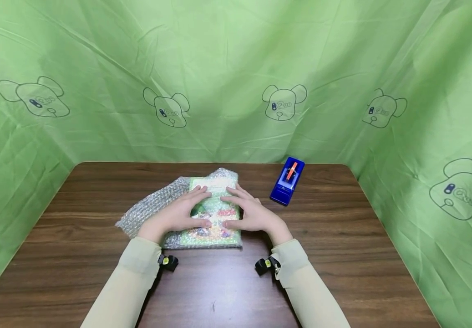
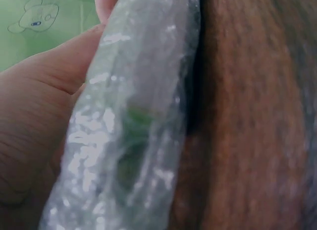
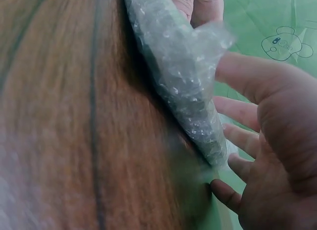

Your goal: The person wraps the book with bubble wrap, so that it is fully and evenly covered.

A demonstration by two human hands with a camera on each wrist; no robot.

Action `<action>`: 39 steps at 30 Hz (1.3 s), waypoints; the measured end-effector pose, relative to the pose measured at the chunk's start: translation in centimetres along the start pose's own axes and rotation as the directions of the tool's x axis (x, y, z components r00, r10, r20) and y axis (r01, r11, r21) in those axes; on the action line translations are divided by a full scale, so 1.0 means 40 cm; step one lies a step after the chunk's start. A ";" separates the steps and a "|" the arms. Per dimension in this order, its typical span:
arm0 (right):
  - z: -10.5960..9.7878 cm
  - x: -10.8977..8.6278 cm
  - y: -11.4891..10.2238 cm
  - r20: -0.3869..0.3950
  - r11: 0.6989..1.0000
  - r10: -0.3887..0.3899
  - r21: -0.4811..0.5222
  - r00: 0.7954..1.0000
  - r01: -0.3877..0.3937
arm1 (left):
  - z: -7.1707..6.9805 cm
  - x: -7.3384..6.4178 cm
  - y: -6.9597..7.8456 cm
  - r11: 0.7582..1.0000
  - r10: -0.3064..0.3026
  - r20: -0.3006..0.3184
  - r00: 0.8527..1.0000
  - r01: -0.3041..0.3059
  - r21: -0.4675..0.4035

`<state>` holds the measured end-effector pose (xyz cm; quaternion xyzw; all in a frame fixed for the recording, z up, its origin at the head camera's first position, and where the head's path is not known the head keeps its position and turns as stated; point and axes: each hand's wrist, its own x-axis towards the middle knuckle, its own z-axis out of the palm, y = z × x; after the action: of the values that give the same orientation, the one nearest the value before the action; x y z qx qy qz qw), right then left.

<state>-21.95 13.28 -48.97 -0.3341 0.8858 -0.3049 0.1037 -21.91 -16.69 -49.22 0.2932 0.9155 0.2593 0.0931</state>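
A flat item with a green, colourfully printed face (image 1: 215, 212) lies on the table under clear bubble wrap (image 1: 149, 207). A loose flap of the wrap spreads out to its left. My left hand (image 1: 181, 212) rests on the left part of the package, fingers spread and thumb on the printed face. On the opposite side, my right hand (image 1: 254, 213) touches the package near its right edge, fingers extended. In the right wrist view the fingers (image 3: 242, 113) lie along the bubble wrap's edge (image 3: 183, 66). The left wrist view shows the wrapped front edge (image 2: 133, 116) close up.
A blue tape dispenser (image 1: 287, 181) with an orange part stands behind and right of the package. Green cloth (image 1: 227, 54) with printed mouse-like heads surrounds the back and sides of the brown wooden table (image 1: 342, 255).
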 end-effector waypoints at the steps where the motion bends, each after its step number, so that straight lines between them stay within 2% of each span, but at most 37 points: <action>1: -0.001 0.000 -0.002 0.002 1.000 0.002 -0.001 1.000 -0.002 | 0.000 0.000 -0.002 1.000 0.004 0.000 1.000 -0.004 0.001; 9: -0.004 0.001 -0.008 0.020 1.000 0.025 -0.001 0.999 -0.025 | -0.004 0.000 -0.005 1.000 0.017 -0.001 1.000 -0.017 0.018; 14: -0.005 -0.001 -0.012 0.038 0.999 0.027 -0.040 0.999 -0.025 | -0.006 0.004 -0.001 0.998 0.038 -0.016 0.999 -0.037 0.040; 22: -0.001 -0.001 -0.013 0.044 0.998 0.037 -0.046 0.998 -0.035 | -0.010 0.004 0.004 0.996 0.013 -0.019 1.000 -0.012 0.084; 28: 0.001 0.000 -0.010 0.038 0.998 0.047 -0.043 0.998 -0.046 | -0.016 0.005 0.009 0.996 0.024 -0.032 0.999 -0.021 0.088; 34: 0.004 0.004 -0.010 0.044 0.998 0.056 -0.043 0.997 -0.054 | -0.020 -0.003 0.008 0.997 0.019 -0.046 0.999 -0.016 0.078; 39: 0.003 0.006 -0.016 0.060 0.998 0.064 -0.030 0.996 -0.063 | -0.023 -0.019 0.003 0.996 0.046 -0.057 0.997 -0.042 0.077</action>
<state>-21.74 12.67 -48.67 -0.3164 0.8965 -0.2788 0.1358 -21.52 -17.44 -48.37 0.3088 0.9204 0.2348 0.0492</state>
